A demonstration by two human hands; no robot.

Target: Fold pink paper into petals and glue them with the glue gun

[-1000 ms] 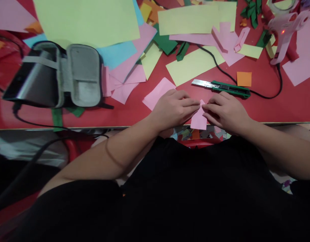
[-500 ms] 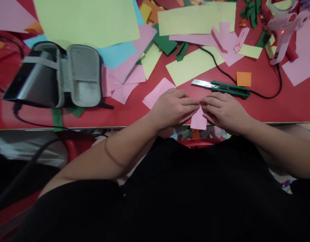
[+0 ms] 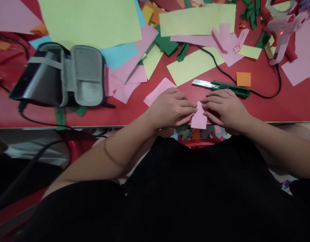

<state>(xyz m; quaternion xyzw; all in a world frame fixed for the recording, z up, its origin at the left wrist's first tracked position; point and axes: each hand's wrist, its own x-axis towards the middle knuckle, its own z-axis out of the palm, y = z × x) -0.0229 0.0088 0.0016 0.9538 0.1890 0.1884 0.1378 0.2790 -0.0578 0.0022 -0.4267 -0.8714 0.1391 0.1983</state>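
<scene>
A small piece of pink paper (image 3: 199,118) sits at the table's front edge, its lower end sticking out past the edge. My left hand (image 3: 173,108) pinches its left side, the fingers closed together. On the other side my right hand (image 3: 224,108) grips the paper with thumb and fingertips. Part of the paper's sides is hidden by the fingers. Just beyond my right hand lies a green utility knife (image 3: 230,88) with its blade out. Another pink sheet (image 3: 160,90) lies by my left hand.
At the left stands an open grey-lined case (image 3: 88,75) with a dark device (image 3: 37,80) strapped in it. A pink glue gun (image 3: 282,37) with a lit red light is at the right, its black cable (image 3: 268,97) running behind the knife. Coloured paper (image 3: 195,65) covers the back.
My fingertips have moved slightly apart, so more of the pink paper's upper part shows between them. The view has shifted a little.
</scene>
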